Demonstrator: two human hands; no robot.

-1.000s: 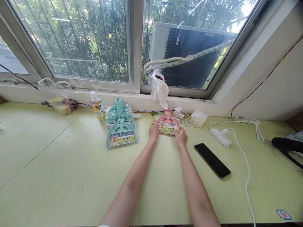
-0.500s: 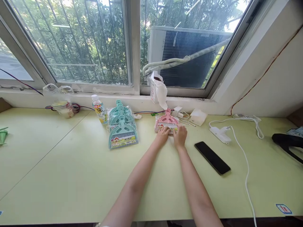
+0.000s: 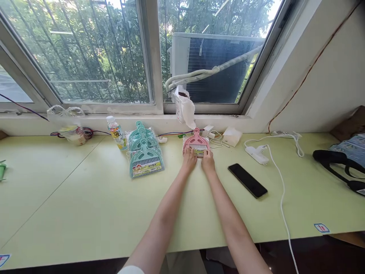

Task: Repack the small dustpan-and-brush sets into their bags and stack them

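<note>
A pink dustpan and brush set [image 3: 196, 141] in clear wrapping lies at the back of the table, its handle loop toward the window. My left hand [image 3: 189, 160] holds its near left edge, fingertips on top of the wrapping. At the near right edge, my right hand [image 3: 208, 161] grips the same set with bent fingers; the thumbs are partly hidden. Several wrapped green dustpan and brush sets [image 3: 146, 156] overlap in a row to the left, untouched, handles also pointing away from me.
A drink bottle [image 3: 116, 133] and a plastic bag with a cup [image 3: 72, 131] stand along the sill side. Right of my hands lie a black phone [image 3: 247, 180], a white power strip [image 3: 256, 155] with cable, and a black strap-like object [image 3: 339, 163]. A torn white box [image 3: 184, 108] is behind the pink set.
The whole view has shifted, showing more of the right side and the table's front edge. Both hands remain at the near edge of the pink set, the right one slightly lower along its corner.
</note>
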